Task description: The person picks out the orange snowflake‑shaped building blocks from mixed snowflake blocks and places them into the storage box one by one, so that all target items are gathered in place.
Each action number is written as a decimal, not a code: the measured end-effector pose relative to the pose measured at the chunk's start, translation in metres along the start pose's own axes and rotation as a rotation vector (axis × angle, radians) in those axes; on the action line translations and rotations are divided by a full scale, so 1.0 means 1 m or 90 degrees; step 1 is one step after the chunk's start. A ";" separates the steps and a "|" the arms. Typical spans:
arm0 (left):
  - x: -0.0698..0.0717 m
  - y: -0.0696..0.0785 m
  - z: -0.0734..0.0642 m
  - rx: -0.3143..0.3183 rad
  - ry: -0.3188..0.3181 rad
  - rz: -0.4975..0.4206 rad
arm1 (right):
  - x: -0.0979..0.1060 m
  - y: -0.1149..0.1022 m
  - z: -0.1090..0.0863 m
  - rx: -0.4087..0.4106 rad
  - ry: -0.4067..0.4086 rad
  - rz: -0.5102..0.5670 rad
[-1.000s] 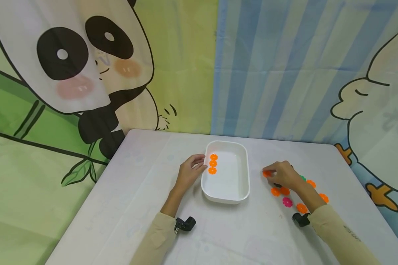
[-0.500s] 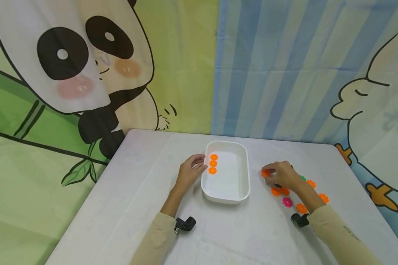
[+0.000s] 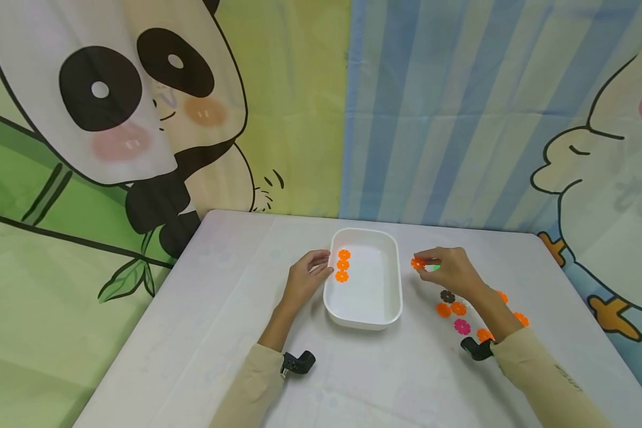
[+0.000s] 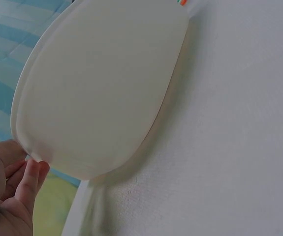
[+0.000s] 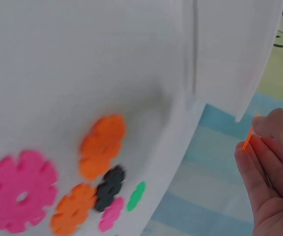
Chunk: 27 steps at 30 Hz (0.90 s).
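Note:
A white rectangular tray (image 3: 364,324) sits mid-table, with a short column of orange snowflake discs (image 3: 342,265) along its left side. My left hand (image 3: 306,279) rests its fingertips against the tray's left rim. In the left wrist view, the left hand (image 4: 15,184) touches the rim at one rounded end. To the tray's right, my right hand (image 3: 452,272) pinches an orange snowflake disc (image 3: 417,263) between thumb and fingers, raised over the table. The right wrist view shows that orange disc (image 5: 250,132) edge-on. A bit of green (image 3: 433,268) shows through the gap below my right fingers.
Loose discs lie under and near my right forearm: a black one (image 3: 447,296), a pink one (image 3: 462,326) and several orange ones (image 3: 444,310). A green disc (image 5: 136,196) lies among them in the right wrist view. A patterned cloth (image 3: 406,119) hangs behind the table.
My right hand has lifted the orange disc off the table and carried it up and left towards the tray, uncovering the black disc. The left hand stays at the rim.

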<state>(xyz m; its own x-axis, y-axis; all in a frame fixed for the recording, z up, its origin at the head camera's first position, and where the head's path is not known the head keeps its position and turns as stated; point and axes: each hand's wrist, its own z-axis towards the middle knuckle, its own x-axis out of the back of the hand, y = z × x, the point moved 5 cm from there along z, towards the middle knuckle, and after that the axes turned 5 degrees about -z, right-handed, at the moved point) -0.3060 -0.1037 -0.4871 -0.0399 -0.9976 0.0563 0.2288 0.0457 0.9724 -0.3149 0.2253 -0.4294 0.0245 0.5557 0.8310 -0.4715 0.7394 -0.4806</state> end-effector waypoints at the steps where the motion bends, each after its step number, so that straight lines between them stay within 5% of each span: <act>1: 0.000 -0.001 0.000 0.001 0.001 -0.001 | 0.001 -0.005 0.002 0.009 0.007 0.005; 9: 0.002 -0.001 0.000 -0.002 0.010 0.011 | -0.009 -0.042 0.021 0.035 -0.003 0.052; 27: 0.000 0.003 0.001 -0.029 -0.001 -0.019 | -0.079 -0.099 0.051 0.045 -0.046 0.149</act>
<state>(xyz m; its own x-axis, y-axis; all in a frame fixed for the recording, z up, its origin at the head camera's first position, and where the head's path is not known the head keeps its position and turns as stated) -0.3063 -0.1037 -0.4844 -0.0485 -0.9985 0.0269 0.2721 0.0127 0.9622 -0.3150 0.0889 -0.4332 -0.1545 0.6786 0.7180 -0.5172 0.5637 -0.6440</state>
